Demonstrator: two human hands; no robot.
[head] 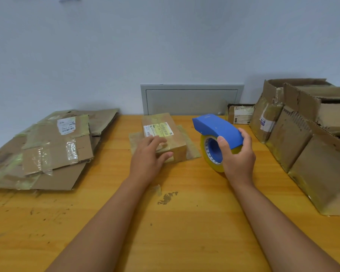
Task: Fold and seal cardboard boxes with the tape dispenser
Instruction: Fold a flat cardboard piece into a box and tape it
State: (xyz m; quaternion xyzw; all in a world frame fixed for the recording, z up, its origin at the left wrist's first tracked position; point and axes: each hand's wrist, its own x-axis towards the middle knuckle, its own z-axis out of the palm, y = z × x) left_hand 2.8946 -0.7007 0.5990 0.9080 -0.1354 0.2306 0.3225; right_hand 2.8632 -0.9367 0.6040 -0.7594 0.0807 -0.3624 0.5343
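A small closed cardboard box (166, 132) with a white and yellow label lies in the middle of the wooden table (165, 222), its flaps spread flat beneath it. My left hand (150, 156) rests on the box's near left corner, fingers on top and thumb along the front face. To the right, my right hand (237, 154) grips the blue tape dispenser (217, 129), which carries a yellowish roll of tape (211, 156). The dispenser is lifted just right of the box, apart from it.
A pile of flattened, taped cardboard boxes (53, 148) covers the left side of the table. Several opened boxes (302, 132) stand along the right edge, a small labelled one (240, 113) behind them. A grey wall panel (190, 100) sits behind the table.
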